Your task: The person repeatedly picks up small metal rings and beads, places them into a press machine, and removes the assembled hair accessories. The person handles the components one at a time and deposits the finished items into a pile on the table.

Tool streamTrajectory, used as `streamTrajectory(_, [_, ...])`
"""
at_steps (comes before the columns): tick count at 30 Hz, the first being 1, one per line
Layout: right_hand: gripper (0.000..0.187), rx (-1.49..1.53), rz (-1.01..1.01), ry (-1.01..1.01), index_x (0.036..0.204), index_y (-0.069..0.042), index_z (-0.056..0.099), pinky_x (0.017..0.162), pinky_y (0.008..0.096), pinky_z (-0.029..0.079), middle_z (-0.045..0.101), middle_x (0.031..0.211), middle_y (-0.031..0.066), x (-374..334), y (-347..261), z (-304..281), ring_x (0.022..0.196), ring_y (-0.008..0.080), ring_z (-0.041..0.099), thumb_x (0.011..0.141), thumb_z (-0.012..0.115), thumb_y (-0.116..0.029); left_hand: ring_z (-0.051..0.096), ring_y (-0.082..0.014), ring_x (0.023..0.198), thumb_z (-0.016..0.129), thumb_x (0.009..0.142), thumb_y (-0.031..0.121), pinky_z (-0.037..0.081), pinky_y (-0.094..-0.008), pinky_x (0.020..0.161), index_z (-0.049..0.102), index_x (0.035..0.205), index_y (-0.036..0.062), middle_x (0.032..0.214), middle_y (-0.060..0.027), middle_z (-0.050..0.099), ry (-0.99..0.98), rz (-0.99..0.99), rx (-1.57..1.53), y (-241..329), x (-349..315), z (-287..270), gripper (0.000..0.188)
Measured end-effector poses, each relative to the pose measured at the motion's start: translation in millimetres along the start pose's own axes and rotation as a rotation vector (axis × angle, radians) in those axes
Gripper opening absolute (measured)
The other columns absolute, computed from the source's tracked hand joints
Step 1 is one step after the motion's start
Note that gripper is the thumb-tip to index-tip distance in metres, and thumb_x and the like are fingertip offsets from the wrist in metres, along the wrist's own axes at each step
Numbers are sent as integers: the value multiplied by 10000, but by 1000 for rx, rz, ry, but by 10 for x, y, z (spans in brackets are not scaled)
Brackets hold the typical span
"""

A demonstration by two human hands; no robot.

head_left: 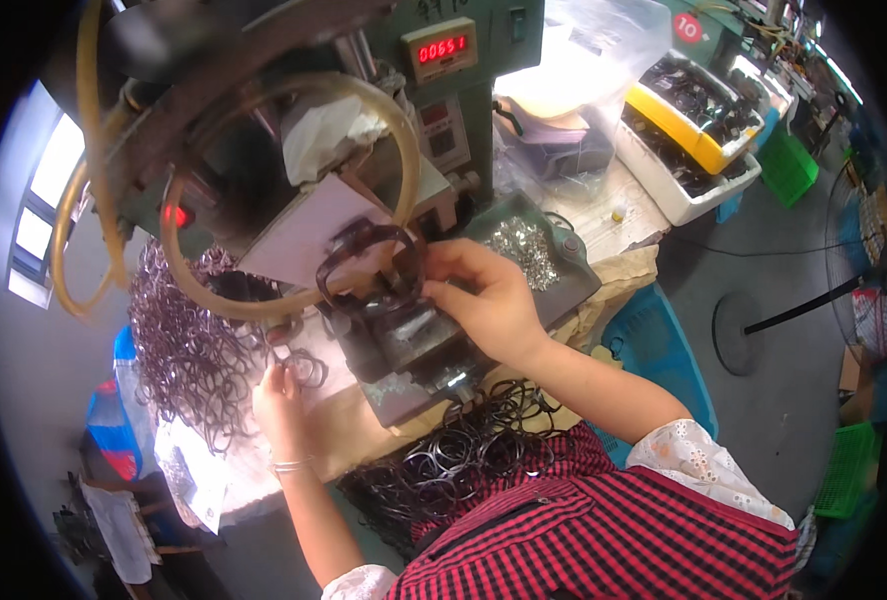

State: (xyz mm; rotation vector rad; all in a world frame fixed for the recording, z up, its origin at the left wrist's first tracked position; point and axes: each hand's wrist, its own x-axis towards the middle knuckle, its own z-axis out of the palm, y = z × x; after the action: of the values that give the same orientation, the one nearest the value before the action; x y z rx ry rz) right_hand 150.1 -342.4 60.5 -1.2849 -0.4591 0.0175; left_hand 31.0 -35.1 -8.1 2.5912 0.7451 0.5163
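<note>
My right hand (489,300) pinches the edge of a dark, glossy loop (332,272), which stands upright at the small metal die block of a bench press (409,335). The fingers are closed on its right side, beside the block. Lower left, at the bench edge, my left hand (282,400) is closed with its fingertips on another dark loop (312,370). A big heap of similar dark loops (194,350) lies to the left of that hand. More loops (464,450) rest on my lap, over a red-and-black checked apron (604,540).
A green tray of small shiny metal pieces (524,250) sits right of the die. A yellowish hose (414,170) curves before the press, with a lit counter (441,50) above. Yellow and white bins (699,130) of dark parts stand far right; a blue basket (669,350) sits below the bench.
</note>
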Motion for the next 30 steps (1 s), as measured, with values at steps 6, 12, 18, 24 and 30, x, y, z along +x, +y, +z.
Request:
streamTrajectory(6, [371, 197, 133, -38, 1245, 28, 594, 884, 247, 501, 681, 1023, 46, -1, -220, 173, 965, 99, 636, 880, 655, 57, 656, -284, 938, 683, 935, 121, 500, -366, 861, 735, 993, -18, 998, -130, 725, 296, 216, -82, 215, -33, -185, 159])
streamTrajectory(12, [405, -13, 122, -56, 1298, 16, 573, 970, 295, 487, 648, 1232, 89, -200, -472, 187, 1138, 148, 608, 906, 666, -30, 612, -80, 779, 577, 1027, 67, 462, -190, 647, 651, 1270, -23, 953, -68, 714, 498, -72, -857, 673, -311, -339, 270])
streamTrajectory(18, [325, -1380, -105, 135, 1074, -49, 716, 1045, 520, 450, 594, 1307, 234, -194, -104, -891, 1352, 426, 458, 779, 771, -173, 606, -156, 672, 544, 943, -143, 497, -238, 527, 628, 1172, -55, 997, -167, 670, 463, 699, -620, 1299, -684, -763, 259])
streamTrajectory(24, [144, -1237, -373, 143, 832, -33, 628, 917, 453, 516, 659, 1142, 166, 30, 399, -1094, 1186, 388, 571, 744, 740, -57, 649, -181, 657, 618, 849, -153, 504, -278, 591, 686, 1045, -27, 875, -130, 687, 287, 904, -448, 1690, -384, -483, 243])
streamTrajectory(30, [82, -1050, -118, 179, 856, -40, 661, 809, 441, 511, 681, 932, 142, 70, 329, -1000, 941, 359, 638, 797, 715, -60, 636, -239, 653, 652, 737, -152, 505, -323, 576, 708, 1018, 3, 830, -132, 685, 280, 975, -420, 1832, -270, -400, 325])
